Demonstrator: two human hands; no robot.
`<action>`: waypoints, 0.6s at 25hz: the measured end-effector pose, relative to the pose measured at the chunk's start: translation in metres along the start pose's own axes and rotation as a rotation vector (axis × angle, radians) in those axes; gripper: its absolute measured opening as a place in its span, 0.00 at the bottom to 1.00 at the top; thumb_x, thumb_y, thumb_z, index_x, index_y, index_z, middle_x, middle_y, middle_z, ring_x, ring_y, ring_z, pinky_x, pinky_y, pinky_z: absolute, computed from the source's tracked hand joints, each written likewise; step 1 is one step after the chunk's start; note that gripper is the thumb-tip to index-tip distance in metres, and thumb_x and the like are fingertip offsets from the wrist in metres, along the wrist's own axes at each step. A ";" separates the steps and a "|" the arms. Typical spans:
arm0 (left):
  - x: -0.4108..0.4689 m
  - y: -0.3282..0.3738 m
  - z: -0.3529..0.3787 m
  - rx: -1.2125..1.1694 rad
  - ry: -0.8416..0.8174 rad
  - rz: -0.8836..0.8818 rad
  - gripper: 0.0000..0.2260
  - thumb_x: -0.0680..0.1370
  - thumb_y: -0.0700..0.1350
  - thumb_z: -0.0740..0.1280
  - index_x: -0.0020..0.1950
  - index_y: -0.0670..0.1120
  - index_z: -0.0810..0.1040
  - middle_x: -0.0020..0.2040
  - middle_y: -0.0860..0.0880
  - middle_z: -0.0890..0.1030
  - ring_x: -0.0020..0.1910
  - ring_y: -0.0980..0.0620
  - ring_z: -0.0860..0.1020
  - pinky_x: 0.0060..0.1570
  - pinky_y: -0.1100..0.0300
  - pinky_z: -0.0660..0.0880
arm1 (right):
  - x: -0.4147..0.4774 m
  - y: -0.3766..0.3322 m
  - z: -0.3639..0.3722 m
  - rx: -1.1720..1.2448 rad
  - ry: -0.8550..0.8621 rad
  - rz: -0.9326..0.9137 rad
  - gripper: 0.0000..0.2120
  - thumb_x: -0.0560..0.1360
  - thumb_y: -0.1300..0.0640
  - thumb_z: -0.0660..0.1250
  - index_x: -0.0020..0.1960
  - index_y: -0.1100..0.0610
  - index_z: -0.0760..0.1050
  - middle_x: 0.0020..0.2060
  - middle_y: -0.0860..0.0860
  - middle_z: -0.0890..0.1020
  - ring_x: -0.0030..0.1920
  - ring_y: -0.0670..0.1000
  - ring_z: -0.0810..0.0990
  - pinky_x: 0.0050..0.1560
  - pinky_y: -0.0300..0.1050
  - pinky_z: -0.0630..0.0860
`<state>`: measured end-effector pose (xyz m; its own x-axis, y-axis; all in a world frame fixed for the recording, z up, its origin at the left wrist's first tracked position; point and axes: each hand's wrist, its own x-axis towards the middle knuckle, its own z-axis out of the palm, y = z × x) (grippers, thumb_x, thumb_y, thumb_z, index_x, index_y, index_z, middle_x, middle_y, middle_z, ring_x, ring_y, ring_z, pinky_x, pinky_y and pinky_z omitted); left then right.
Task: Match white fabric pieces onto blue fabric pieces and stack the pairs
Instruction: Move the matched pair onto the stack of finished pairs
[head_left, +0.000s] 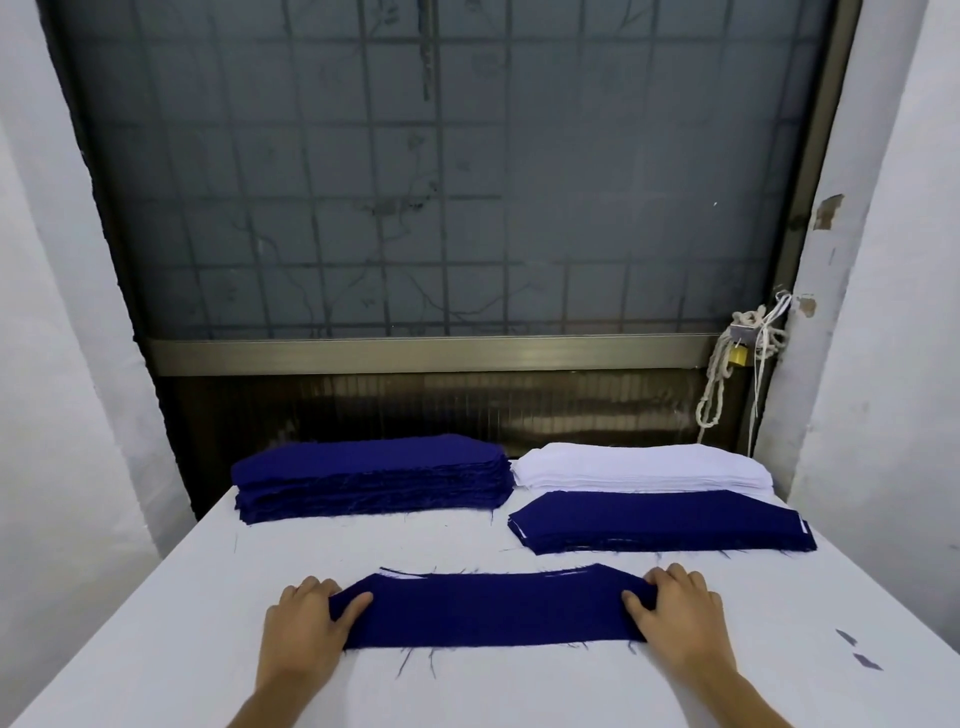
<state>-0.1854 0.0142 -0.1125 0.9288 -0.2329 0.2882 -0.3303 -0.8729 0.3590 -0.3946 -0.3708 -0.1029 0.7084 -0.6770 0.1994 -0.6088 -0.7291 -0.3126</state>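
The worktop (208, 649) is plain white. The front fabric piece (488, 610) is solid navy, with a white sliver edging it. Beyond it lie a navy stack (371, 475), a white stack (641, 465) and a navy-topped pile (660, 519) with white corners; the padlock (738, 355) looks yellowish.

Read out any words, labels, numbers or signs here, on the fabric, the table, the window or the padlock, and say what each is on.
None can be read.
Dark blue fabric piece gripped by the left hand and right hand: plain, no print.
Stack of dark blue fabric and stack of white fabric: no labels.
Small brass padlock: any marking is too small to read.
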 end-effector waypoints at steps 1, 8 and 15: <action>0.000 0.000 -0.001 -0.006 -0.007 0.010 0.17 0.79 0.65 0.62 0.39 0.55 0.73 0.38 0.56 0.74 0.42 0.53 0.72 0.45 0.56 0.71 | 0.000 0.000 0.000 0.014 -0.007 -0.016 0.11 0.78 0.42 0.60 0.55 0.45 0.74 0.47 0.40 0.72 0.51 0.45 0.69 0.56 0.44 0.67; 0.002 0.010 -0.008 -0.295 -0.071 -0.082 0.15 0.85 0.54 0.59 0.40 0.53 0.75 0.34 0.52 0.80 0.36 0.52 0.79 0.40 0.54 0.75 | 0.000 0.008 -0.007 0.510 -0.003 0.039 0.04 0.78 0.51 0.68 0.45 0.47 0.78 0.39 0.44 0.83 0.42 0.46 0.81 0.44 0.46 0.78; 0.057 0.115 -0.019 -0.512 -0.069 -0.015 0.14 0.85 0.52 0.57 0.45 0.49 0.76 0.39 0.50 0.82 0.39 0.52 0.81 0.42 0.50 0.79 | 0.058 0.050 -0.044 0.681 0.169 0.217 0.13 0.79 0.55 0.69 0.61 0.61 0.79 0.53 0.54 0.83 0.55 0.57 0.80 0.56 0.52 0.77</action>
<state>-0.1731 -0.0913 -0.0382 0.9372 -0.2649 0.2270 -0.3410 -0.5583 0.7563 -0.3992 -0.4508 -0.0662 0.4990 -0.8454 0.1906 -0.3335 -0.3903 -0.8581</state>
